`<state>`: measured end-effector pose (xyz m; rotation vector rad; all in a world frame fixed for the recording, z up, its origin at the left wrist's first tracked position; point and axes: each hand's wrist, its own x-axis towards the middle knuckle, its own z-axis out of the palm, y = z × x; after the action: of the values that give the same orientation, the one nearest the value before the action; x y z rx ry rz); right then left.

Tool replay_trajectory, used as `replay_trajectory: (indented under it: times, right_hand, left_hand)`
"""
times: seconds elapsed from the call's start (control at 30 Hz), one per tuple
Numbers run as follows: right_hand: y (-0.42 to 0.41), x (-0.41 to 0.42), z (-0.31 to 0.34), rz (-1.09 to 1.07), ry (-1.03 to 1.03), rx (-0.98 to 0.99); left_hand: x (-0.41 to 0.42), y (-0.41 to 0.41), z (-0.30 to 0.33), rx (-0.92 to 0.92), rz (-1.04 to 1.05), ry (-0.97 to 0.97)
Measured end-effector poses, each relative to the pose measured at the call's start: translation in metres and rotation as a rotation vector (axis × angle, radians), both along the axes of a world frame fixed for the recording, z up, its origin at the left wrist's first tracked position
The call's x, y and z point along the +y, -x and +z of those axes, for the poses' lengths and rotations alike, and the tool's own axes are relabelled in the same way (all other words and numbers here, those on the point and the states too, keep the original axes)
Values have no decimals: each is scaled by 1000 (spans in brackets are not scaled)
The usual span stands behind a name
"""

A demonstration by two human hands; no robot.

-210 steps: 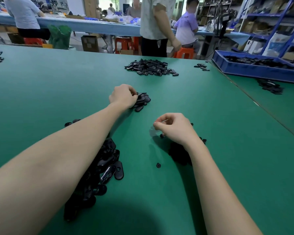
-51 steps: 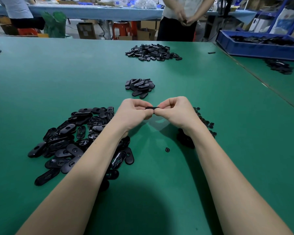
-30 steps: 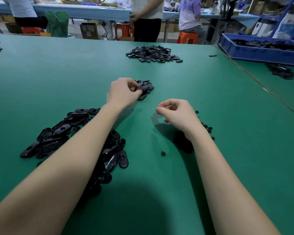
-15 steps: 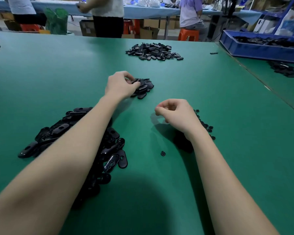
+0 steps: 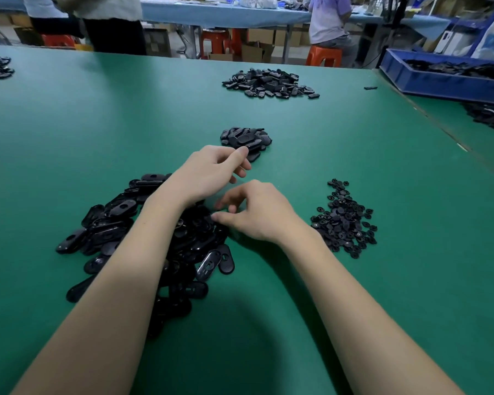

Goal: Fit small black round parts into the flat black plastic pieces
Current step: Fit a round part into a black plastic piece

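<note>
Nearest me, my two bare forearms reach out over the green table (image 5: 354, 155). Under my left arm lies the big heap of flat pieces (image 5: 109, 226), long black ovals with a slot in each, spilling out to the left and toward me. My right hand (image 5: 257, 212) is at the heap's right edge, fingers loosely curled, thumb and forefinger tips down among the pieces; I cannot tell whether they have one pinched. My left hand (image 5: 211, 172) hangs just beyond it, above the heap's far edge, fingers relaxed and a little apart, holding nothing I can see. To the right of my right wrist, apart from it, sits the pile of round parts (image 5: 345, 220). Past my left fingertips is a small stack (image 5: 244, 139) of flat pieces. Farther off lies a larger far heap (image 5: 268, 84), and at the right a blue tray (image 5: 439, 81) with more black parts.
</note>
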<state>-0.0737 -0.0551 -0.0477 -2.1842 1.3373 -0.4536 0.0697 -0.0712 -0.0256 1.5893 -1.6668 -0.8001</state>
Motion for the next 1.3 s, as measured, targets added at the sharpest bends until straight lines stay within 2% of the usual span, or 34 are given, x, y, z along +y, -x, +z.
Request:
replay_trajectory:
  times: [0.13, 0.23, 0.4, 0.53, 0.67, 1.3]
  right_hand:
    - [-4, 2, 1, -11, -1, -12]
    - [-4, 3, 2, 1, -31, -43]
    - [2, -1, 2, -12, -55, -49]
    - [13, -10, 3, -37, -86, -57]
    - [18, -14, 2, -58, -84, -57]
    - [24, -15, 4, -40, -102, -61]
  left_hand:
    - [3, -1, -1, 18, -3, -17]
    - [6, -5, 2, -39, -11, -43]
    - [16, -25, 22, -521, -45, -138]
    - [21, -27, 35, -705, -103, -336]
    - [21, -21, 33, -727, -126, -418]
    - [24, -18, 36, -737, -119, -475]
